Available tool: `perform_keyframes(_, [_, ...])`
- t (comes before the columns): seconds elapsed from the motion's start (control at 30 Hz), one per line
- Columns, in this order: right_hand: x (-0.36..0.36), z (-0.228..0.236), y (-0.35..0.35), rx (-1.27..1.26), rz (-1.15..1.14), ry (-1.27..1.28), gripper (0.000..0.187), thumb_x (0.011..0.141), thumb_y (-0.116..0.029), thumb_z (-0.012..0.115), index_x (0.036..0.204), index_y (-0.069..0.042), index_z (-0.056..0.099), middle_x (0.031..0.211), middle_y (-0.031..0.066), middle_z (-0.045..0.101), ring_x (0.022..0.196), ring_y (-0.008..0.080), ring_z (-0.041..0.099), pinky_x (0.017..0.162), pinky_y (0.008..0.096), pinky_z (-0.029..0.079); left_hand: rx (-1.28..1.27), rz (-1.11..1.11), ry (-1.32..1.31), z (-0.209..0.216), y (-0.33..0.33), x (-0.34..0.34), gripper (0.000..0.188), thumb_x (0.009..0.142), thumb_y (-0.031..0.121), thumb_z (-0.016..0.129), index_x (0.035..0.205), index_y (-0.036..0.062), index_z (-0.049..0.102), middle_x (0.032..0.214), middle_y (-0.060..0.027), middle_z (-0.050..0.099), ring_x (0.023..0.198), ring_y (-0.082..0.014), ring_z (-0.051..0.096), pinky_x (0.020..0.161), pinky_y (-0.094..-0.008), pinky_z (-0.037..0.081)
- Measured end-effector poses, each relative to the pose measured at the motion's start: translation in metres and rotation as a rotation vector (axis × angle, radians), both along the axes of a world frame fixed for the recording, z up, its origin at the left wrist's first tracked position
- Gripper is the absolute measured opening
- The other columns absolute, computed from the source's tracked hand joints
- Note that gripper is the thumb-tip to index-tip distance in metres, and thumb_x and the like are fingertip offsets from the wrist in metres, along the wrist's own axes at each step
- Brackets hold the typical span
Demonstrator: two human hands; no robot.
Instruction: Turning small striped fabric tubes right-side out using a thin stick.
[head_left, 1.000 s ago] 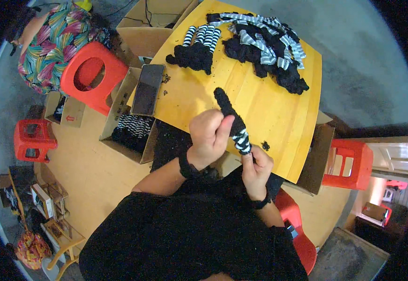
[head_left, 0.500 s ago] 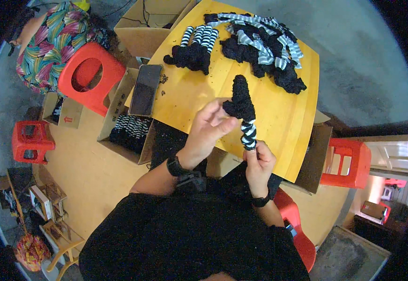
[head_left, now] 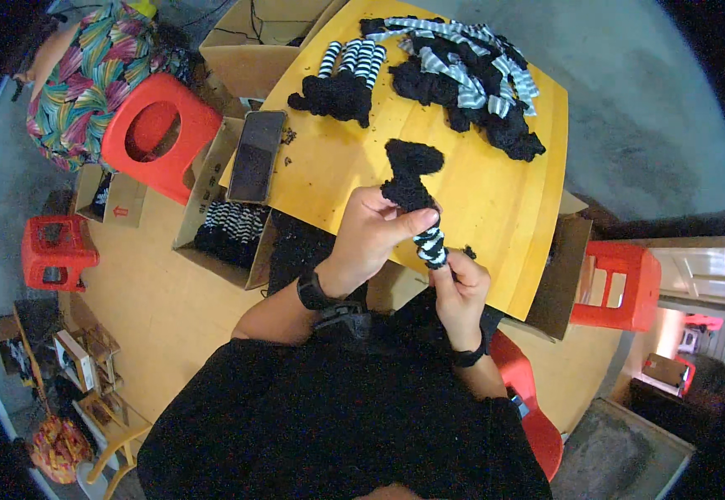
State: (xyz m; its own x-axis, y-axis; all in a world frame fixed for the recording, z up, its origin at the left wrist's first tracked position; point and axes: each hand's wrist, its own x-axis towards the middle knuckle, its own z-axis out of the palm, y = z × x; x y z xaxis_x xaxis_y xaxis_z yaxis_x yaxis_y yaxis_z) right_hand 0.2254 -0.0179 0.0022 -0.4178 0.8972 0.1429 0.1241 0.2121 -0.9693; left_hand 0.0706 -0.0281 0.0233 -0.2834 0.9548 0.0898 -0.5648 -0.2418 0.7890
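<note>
- Striped-and-black knit piece (head_left: 407, 193): hanging above the desk's (head_left: 321, 179) near edge, both hands holding it. Whether the tip is touching the desk, can't tell.
- Left hand (head_left: 366, 237): half closed, fingers curling behind, thumb pressing across the piece where black is meeting stripes. Likely steadying the bulky middle.
- Right hand (head_left: 461, 290): nearly closed, thumb and fingers pinching the striped end, just over the desk's near edge. Probably anchoring that end so the short striped stretch is staying under control between the two grips.
- Black end: sticking out over the desk, bending sideways. Nothing is gripping it, so soft knit is presumably folding under its own weight.
- Striped rolls with black ends (head_left: 337, 96): lying side by side at the desk's far left, stripes pointing away. Looks like ordered stacking for easy counting.
- Loose black-and-grey-striped pile (head_left: 462, 79): sprawling across the desk's far right, tangled; apparently sitting apart from the neat row to avoid mixing.
- Phone (head_left: 257, 157): lying at the desk's left edge, seemingly clear of the working spot.
- Cardboard box (head_left: 212, 179): standing beside the desk's left edge, holding more striped pieces (head_left: 233, 223); probably within easy reach there.
</note>
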Motion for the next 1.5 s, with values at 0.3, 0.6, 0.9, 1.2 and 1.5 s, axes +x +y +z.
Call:
perform_keyframes(0.3, [0.016,-0.002,0.001,-0.068,0.077,-0.097,0.008,0.082,-0.004,0.055,0.077,0.003,0.058,0.060,0.0016,0.049,0.056,0.0074,0.045,0.051,0.0223,0.037,-0.090,0.077,0.005,0.011,0.000,-0.022,0.011,0.079,0.008,0.063,0.086,-0.0007,0.062,0.077,-0.0020,0.062,0.072,-0.0081,0.056,0.067,-0.0219,0.044])
perform_keyframes(0.6, [0.010,-0.001,0.016,0.104,0.134,-0.083,0.015,0.082,-0.005,0.056,0.069,0.002,0.056,0.059,0.0023,0.053,0.053,0.0085,0.047,0.049,0.0219,0.036,-0.076,-0.093,0.178,0.002,0.001,-0.001,0.026,0.088,0.018,0.049,0.069,0.0019,0.055,0.065,-0.0055,0.057,0.065,-0.0147,0.055,0.063,-0.0275,0.044])
perform_keyframes(0.9, [0.021,-0.015,0.005,-0.684,0.392,0.241,0.020,0.085,-0.017,0.056,0.081,0.002,0.061,0.057,-0.0012,0.049,0.045,0.0049,0.036,0.043,0.0186,0.025,-0.005,-0.286,0.261,0.000,0.000,-0.005,0.032,0.091,0.022,0.044,0.068,0.0028,0.053,0.065,-0.0039,0.056,0.064,-0.0127,0.054,0.060,-0.0269,0.043])
perform_keyframes(1.2, [0.001,-0.018,0.011,-0.372,0.254,0.134,0.011,0.085,-0.008,0.054,0.080,-0.001,0.061,0.058,-0.0046,0.048,0.051,0.0045,0.039,0.046,0.0191,0.031,-0.059,-0.203,0.278,-0.008,0.004,-0.014,0.025,0.090,0.022,0.048,0.080,0.0026,0.059,0.077,-0.0009,0.060,0.073,-0.0081,0.053,0.067,-0.0236,0.042])
perform_keyframes(1.5, [0.065,-0.015,0.046,-0.117,-0.017,-0.255,0.013,0.083,-0.011,0.059,0.079,0.001,0.060,0.061,-0.0027,0.052,0.052,0.0045,0.043,0.046,0.0202,0.034,-0.217,0.237,0.291,-0.013,0.008,-0.065,0.018,0.079,0.014,0.063,0.094,0.0029,0.063,0.080,-0.0028,0.062,0.067,-0.0059,0.055,0.054,-0.0179,0.041])
